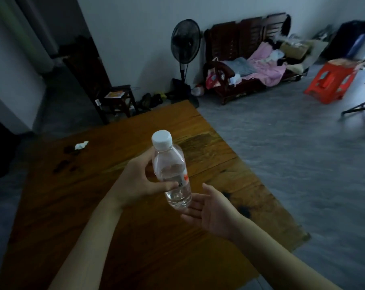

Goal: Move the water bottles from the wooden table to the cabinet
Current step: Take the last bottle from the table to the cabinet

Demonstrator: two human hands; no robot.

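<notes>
A clear water bottle (170,168) with a white cap and a partly red label is held upright above the wooden table (76,197). My left hand (136,178) grips its middle, thumb across the front. My right hand (208,212) lies palm up with straight fingers just under and beside the bottle's base, fingertips near or touching it. No other bottle shows on the table, and no cabinet is plainly in view.
A crumpled white tissue (81,145) and dark stains lie on the table's far left. Beyond stand a small dark stool (119,101), a floor fan (184,51), a wooden sofa (250,59) piled with cloth, and a red plastic stool (330,82) on grey floor.
</notes>
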